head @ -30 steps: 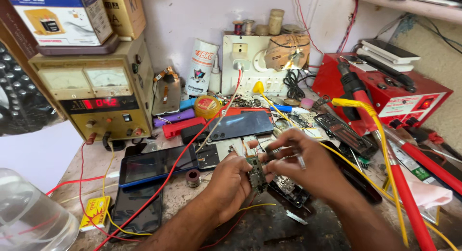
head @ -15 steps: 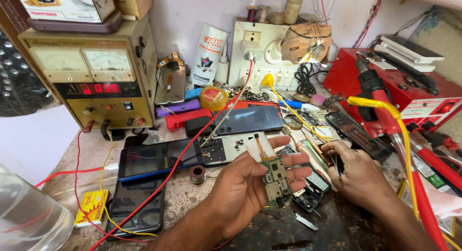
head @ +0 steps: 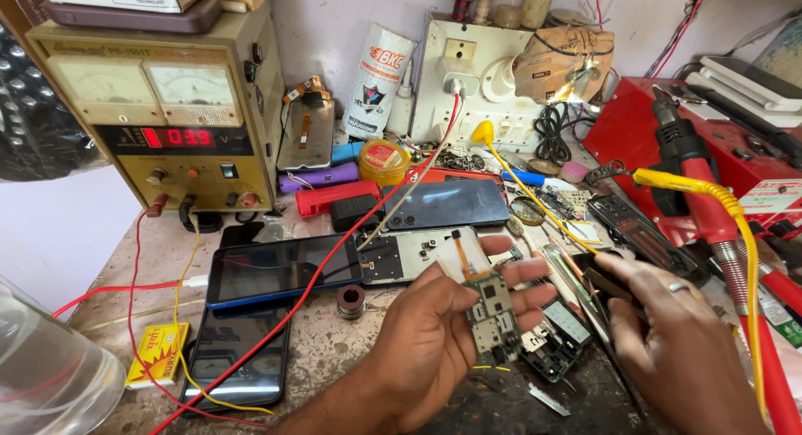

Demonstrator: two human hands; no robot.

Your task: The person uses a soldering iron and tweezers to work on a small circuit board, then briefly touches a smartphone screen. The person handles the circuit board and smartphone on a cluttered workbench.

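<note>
Left hand (head: 426, 343) fingers pinching phone circuit board (head: 493, 314); right hand (head: 668, 335) fingers curled on tweezers (head: 614, 286); loose pinch could drop board onto cluttered counter (head: 334, 351).

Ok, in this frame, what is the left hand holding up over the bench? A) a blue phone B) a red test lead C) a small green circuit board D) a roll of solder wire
C: the left hand has its fingers around a small green circuit board, raised above the cluttered bench, while the right hand is beside it, apart from the board.
</note>
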